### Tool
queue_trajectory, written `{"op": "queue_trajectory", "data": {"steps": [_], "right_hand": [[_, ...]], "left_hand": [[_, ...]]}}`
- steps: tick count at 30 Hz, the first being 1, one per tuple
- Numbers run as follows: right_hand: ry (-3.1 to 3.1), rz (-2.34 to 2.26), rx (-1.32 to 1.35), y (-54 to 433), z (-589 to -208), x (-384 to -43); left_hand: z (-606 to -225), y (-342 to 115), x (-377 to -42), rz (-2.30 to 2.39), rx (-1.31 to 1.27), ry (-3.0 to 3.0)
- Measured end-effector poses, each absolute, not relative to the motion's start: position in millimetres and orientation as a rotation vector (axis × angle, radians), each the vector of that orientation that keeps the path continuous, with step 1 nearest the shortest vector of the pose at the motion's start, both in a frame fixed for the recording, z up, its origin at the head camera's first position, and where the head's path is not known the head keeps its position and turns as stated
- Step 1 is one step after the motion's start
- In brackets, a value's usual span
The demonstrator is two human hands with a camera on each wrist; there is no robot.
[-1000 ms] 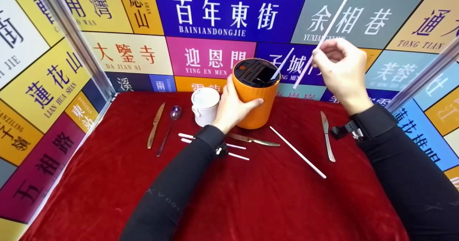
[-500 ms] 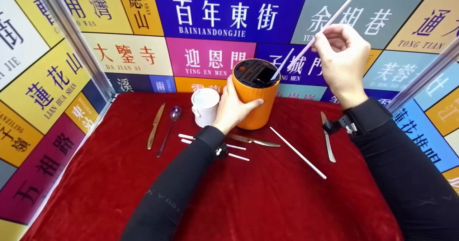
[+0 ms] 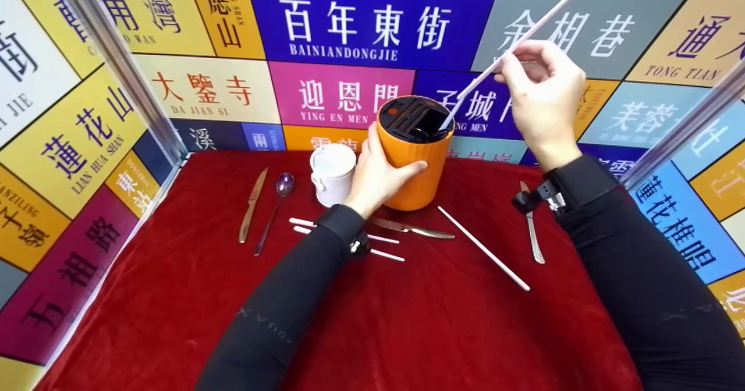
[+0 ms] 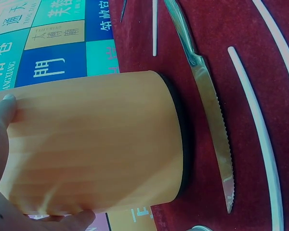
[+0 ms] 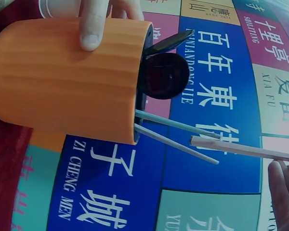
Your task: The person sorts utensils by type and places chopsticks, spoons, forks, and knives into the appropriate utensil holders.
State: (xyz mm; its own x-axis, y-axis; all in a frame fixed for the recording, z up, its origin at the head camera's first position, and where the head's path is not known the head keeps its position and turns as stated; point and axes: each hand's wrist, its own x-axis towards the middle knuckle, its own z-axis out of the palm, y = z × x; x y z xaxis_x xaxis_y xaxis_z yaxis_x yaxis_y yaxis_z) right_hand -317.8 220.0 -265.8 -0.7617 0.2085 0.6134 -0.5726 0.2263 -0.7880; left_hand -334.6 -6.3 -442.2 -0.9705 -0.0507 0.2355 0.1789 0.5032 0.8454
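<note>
The right hand has shifted left and a little higher since a second ago, and the pale pink stick it carries now leans over more; its lower end, which hung out to the right of the orange holder, has come up close to the sticks standing in it. The left hand and the holder have stayed where they were, as have the things lying on the worktop. The right fingers are clamped on the stick in a pinch between thumb and fingertips, part-way along it, so that one length slants up to the right past the hand and the other slants down to the left toward the holder's mouth. In the right wrist view that lower end overlaps the tip of the upper standing stick, above a second standing stick; whether it touches either, I cannot tell. A dark spoon also pokes out of the holder. The left fingers grip the holder's side, the thumb lying across its near face, with a white tub just beside that hand.
</note>
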Motion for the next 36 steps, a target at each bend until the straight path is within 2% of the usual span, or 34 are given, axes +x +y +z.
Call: {"op": "queue_trajectory", "data": {"steps": [7, 21, 36], "right_hand": [[-1.93, 1.64, 0.324, 223.4, -286.9, -338.6], [-2.101, 1.587, 0.285, 227.9, -328.2, -358.4], [-2.252, 1.498, 0.289, 221.1, -357.3, -360.0]], "left_hand": [[-442.6, -6.8, -334.3, -1.463, -0.105, -2.51], [-443.2, -5.8, -334.6, -1.451, -0.11, -2.508], [-443.9, -6.8, -334.5, -1.463, -0.12, -2.507]]}}
